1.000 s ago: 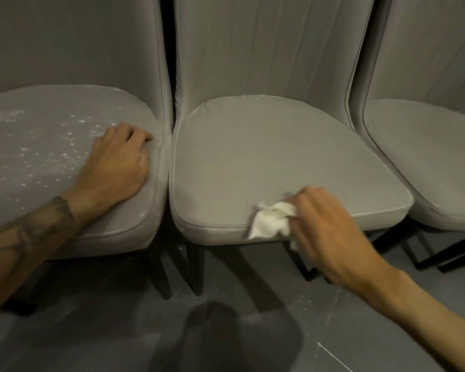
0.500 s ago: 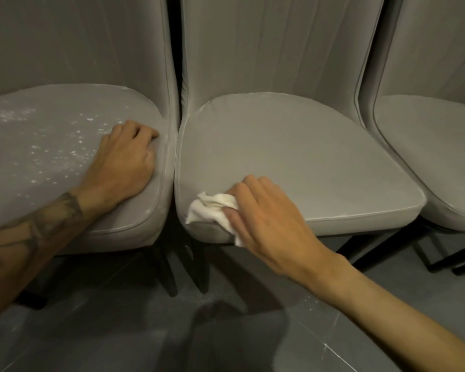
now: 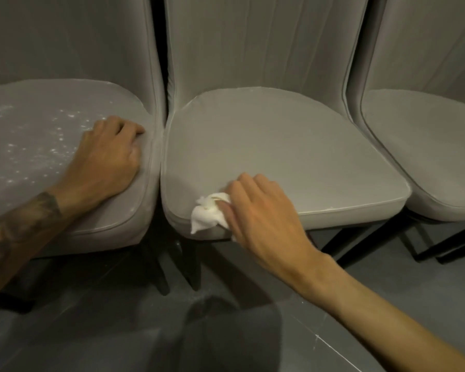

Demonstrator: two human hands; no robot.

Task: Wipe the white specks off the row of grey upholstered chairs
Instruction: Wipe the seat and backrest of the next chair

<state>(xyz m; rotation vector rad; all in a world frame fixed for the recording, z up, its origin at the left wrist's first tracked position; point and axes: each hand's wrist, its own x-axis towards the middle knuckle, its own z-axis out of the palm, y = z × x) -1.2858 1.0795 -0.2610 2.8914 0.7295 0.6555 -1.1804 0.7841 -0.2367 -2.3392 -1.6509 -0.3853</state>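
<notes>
Under right hand, cloth (crumpled)

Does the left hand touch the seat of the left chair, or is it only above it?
Touching. The head view shows the left hand resting on the left chair's seat, palm down near its right edge.

I saw white specks strewn over left chair seat; middle chair clean; crumpled white tissue on its front edge.

Indoor seating area: grey chairs
</notes>
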